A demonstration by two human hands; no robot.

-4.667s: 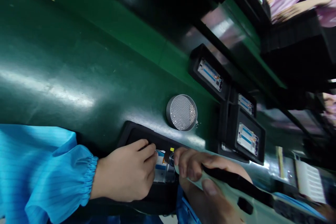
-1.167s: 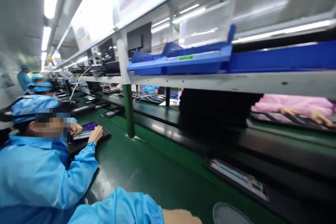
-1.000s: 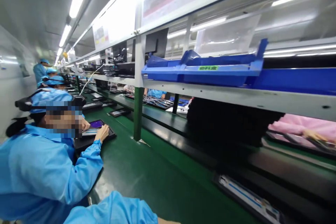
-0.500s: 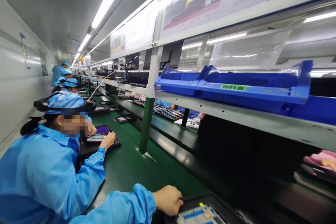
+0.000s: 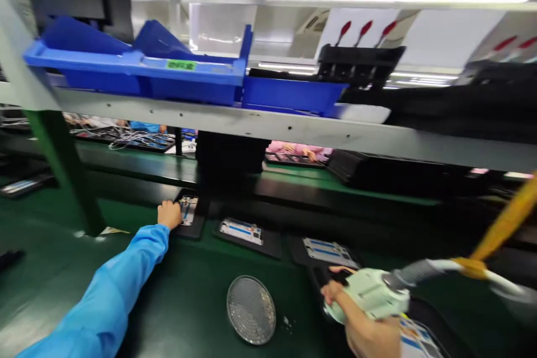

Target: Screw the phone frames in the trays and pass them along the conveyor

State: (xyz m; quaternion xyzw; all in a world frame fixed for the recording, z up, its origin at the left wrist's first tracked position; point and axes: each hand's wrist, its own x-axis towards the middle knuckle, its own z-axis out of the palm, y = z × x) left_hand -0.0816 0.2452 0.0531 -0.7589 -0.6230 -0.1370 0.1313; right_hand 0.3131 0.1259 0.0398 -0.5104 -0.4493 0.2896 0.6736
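My left hand (image 5: 169, 214) reaches out to the far side of the green bench, its fingers closed on the edge of a black tray (image 5: 193, 230). Inside that tray lies a flat silver device (image 5: 188, 210) with blue strips. At the lower right, my right hand (image 5: 369, 327) grips a pale green hand tool (image 5: 375, 293); blur hides its exact kind. A grey cord (image 5: 413, 274) leaves its back end. Partly hidden under this hand is another open device (image 5: 413, 338) with blue strips. A round dimpled metal dish (image 5: 251, 310) sits between my arms.
Two more black trays hold devices (image 5: 241, 231) (image 5: 329, 250) along the back of the bench. Blue bins (image 5: 184, 81) rest on a white rail (image 5: 251, 123) above. A green-and-white post (image 5: 62, 168) stands left. A yellow strap (image 5: 509, 215) hangs right. People in pink (image 5: 300, 149) sit beyond.
My view has swung right, so the co-worker in blue is out of sight. The right hand and pale green tool have come into view. My left hand remains at a black tray's edge.
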